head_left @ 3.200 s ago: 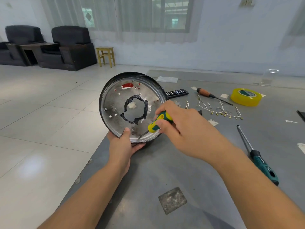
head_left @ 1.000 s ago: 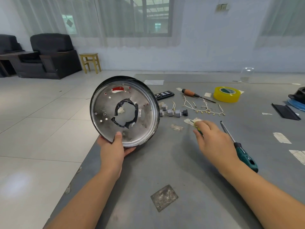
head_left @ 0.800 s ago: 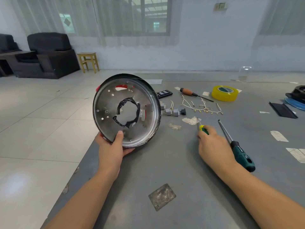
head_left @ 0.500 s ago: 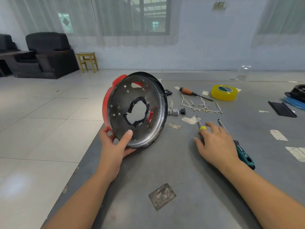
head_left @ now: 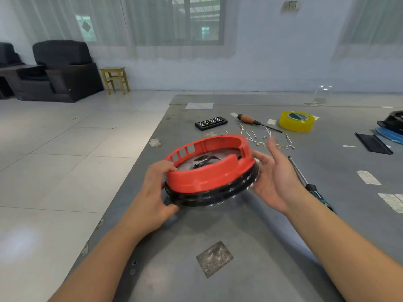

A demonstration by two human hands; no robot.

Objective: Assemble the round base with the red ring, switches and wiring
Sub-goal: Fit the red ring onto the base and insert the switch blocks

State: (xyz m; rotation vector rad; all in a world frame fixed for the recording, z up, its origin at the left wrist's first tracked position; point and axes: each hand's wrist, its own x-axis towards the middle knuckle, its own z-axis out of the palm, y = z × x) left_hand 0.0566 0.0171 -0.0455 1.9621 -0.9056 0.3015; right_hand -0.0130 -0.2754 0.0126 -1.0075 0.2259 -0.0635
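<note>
The round base (head_left: 209, 194) has a black lower rim and a red ring (head_left: 205, 176) seated on top, open side up, held just above the grey table (head_left: 239, 247). Its metal plate with a ragged central hole (head_left: 204, 161) shows inside the ring. My left hand (head_left: 152, 192) grips the base's left edge, thumb over the red ring. My right hand (head_left: 274, 177) is open, palm against the base's right side, fingers spread and blurred. White wires with small metal terminals (head_left: 261, 138) lie on the table beyond the base. The switches are hidden behind the base.
A green-handled screwdriver (head_left: 309, 184) lies right of my right hand. Farther back are a wooden-handled screwdriver (head_left: 250, 120), a black bit case (head_left: 211, 123), a yellow tape roll (head_left: 297, 120) and black and blue parts (head_left: 390, 129). The table's left edge drops to tiled floor.
My left hand has tipped the base from upright to nearly flat, red ring up. My right hand has left the small screwdriver on the table and come to the base's right side.
</note>
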